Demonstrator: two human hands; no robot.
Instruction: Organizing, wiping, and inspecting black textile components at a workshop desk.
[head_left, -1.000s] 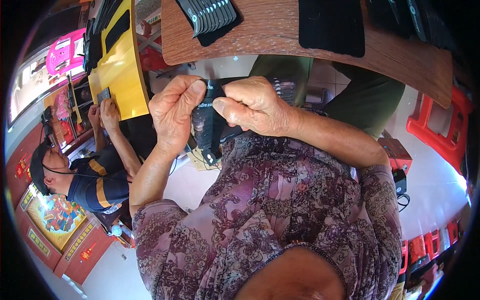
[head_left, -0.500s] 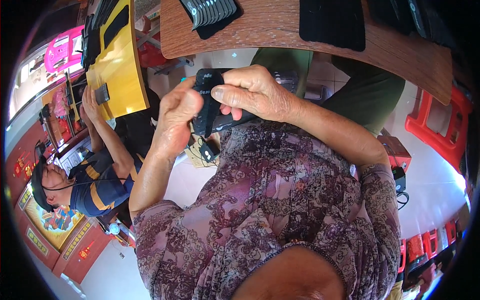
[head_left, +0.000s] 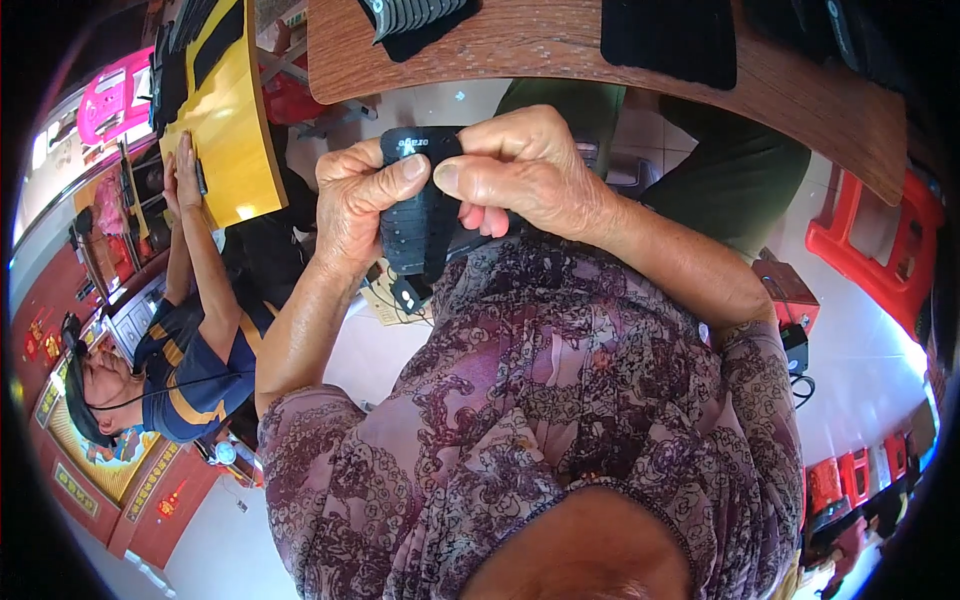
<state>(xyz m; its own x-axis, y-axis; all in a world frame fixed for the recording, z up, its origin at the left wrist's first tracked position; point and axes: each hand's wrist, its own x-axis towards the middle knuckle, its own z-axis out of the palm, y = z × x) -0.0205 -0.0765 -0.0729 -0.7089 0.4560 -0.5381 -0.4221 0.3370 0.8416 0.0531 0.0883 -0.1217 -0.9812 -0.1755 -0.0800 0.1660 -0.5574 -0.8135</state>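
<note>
Both my hands hold a black strap-like piece point(head_left: 418, 215) in front of my chest, below the edge of a brown wooden table point(head_left: 560, 50). My left hand point(head_left: 358, 195) grips its left side with the thumb pressed on top. My right hand point(head_left: 520, 170) pinches its right side between thumb and fingers. The piece hangs down between my hands, with a small tag at its lower end. My patterned purple blouse fills the lower part of the view.
On the table lie a stack of black pieces point(head_left: 415, 15) and a flat black pad point(head_left: 670, 35). A person in a blue and yellow striped shirt point(head_left: 190, 360) works at a yellow table point(head_left: 225, 130) to the left. Red stools point(head_left: 870, 250) stand to the right.
My hands have risen toward the table edge with the black piece. My thumbs now meet on top of it. The person on the left has stretched both arms onto the yellow table.
</note>
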